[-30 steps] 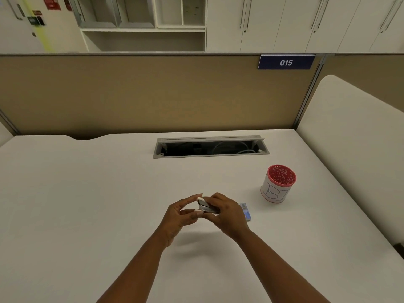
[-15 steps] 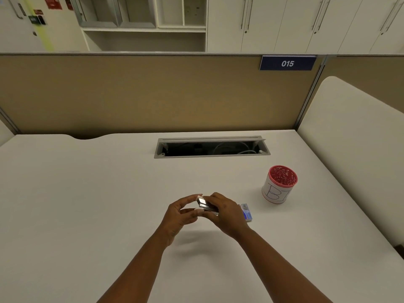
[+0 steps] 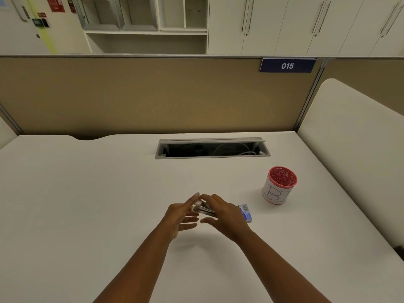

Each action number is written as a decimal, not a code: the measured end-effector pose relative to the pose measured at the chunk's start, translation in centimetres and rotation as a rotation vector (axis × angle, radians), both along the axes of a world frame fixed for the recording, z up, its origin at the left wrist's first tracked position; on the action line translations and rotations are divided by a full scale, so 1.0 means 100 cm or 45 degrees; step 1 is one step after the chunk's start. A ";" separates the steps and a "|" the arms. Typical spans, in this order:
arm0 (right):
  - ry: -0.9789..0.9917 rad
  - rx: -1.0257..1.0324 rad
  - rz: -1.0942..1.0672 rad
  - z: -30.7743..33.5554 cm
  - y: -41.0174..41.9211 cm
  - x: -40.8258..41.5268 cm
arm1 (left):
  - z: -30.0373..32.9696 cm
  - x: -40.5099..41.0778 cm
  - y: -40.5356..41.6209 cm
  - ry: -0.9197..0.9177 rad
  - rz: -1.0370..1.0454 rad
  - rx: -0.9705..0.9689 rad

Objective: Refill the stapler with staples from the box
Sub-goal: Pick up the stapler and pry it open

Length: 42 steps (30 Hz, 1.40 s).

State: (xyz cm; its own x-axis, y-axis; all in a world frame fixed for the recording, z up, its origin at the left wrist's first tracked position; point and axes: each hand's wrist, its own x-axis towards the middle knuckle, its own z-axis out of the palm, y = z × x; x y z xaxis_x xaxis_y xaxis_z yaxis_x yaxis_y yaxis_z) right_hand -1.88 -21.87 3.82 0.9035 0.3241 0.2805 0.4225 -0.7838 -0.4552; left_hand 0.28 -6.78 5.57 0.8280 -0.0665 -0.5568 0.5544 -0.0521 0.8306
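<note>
A small silver stapler [image 3: 202, 209] is held above the white desk [image 3: 87, 193] near its middle. My right hand [image 3: 225, 217] grips it from the right, fingers curled over its top and hiding most of it. My left hand [image 3: 182, 214] is at the stapler's left end, its index fingertip touching the top while the other fingers are spread and straight below. The small blue and white staple box [image 3: 246, 212] lies on the desk just right of my right hand, partly hidden by it.
A white pen cup with a red mesh rim [image 3: 278, 185] stands right of the box. An open cable tray slot [image 3: 212, 148] is set into the desk further back. A tan partition closes the back; a cream panel [image 3: 349, 138] borders the right side.
My left hand's fingers have spread out straight from a pinch at the stapler's left end. The right hand still holds the stapler in about the same place.
</note>
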 end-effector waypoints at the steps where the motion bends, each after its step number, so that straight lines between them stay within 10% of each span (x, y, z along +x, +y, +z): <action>1: -0.034 -0.017 -0.010 -0.001 0.000 0.001 | 0.001 -0.001 0.000 0.014 -0.031 0.017; 42: 0.093 0.172 -0.261 0.014 0.004 0.001 | -0.004 -0.002 0.000 0.021 0.079 -0.251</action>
State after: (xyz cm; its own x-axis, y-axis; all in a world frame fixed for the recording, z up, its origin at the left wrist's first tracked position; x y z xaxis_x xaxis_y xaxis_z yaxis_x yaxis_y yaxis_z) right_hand -1.80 -21.43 5.24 0.9660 0.0958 0.2400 0.2227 -0.7799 -0.5850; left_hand 0.11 -6.79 5.21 0.8248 -0.1246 -0.5515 0.5650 0.1455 0.8122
